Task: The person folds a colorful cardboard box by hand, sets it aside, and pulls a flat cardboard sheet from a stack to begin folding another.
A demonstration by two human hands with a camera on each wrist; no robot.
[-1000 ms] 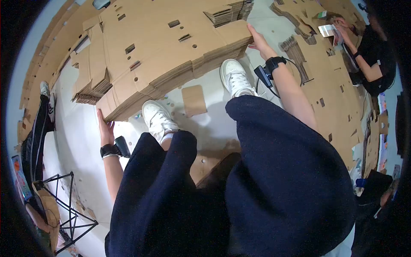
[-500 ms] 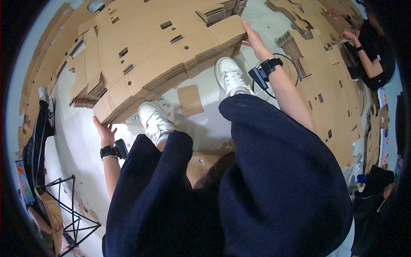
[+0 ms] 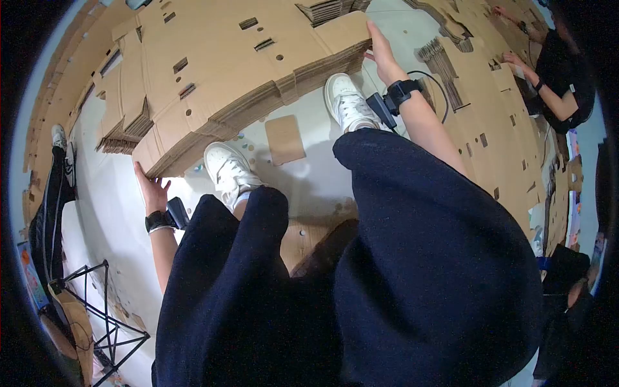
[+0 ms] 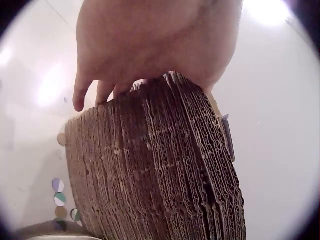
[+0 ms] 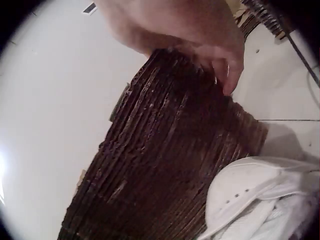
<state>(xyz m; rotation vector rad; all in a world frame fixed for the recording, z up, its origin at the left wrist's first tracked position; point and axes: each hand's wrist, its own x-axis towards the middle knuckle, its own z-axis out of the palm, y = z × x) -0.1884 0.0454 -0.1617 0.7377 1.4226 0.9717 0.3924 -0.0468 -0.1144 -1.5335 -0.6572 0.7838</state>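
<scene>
A thick stack of brown corrugated cardboard sheets (image 3: pixel 225 58) with slots and holes spans the upper part of the head view. At its near left corner the left hand (image 3: pixel 153 192) lies against the end, thumb along the edge. In the left wrist view that hand (image 4: pixel 160 45) spreads its palm and fingers across the end of the layered sheets (image 4: pixel 150 165). The right hand (image 3: pixel 384 59) is on the right end, thumb near the top. The right wrist view shows this hand (image 5: pixel 185 30) with fingers bent over the end of the layers (image 5: pixel 150 150).
White shoes (image 3: pixel 350 103) stand close to the stack's near edge. A loose cardboard piece (image 3: pixel 285 139) lies on the floor between them. More cardboard stacks (image 3: pixel 477 122) lie at the right, near another person in black (image 3: pixel 567 80). A black folding frame (image 3: pixel 106 316) stands at the lower left.
In the head view, the stack and both hands have shifted slightly left and up since half a second ago. Both hands stay at the stack's ends. The other person's arms have moved.
</scene>
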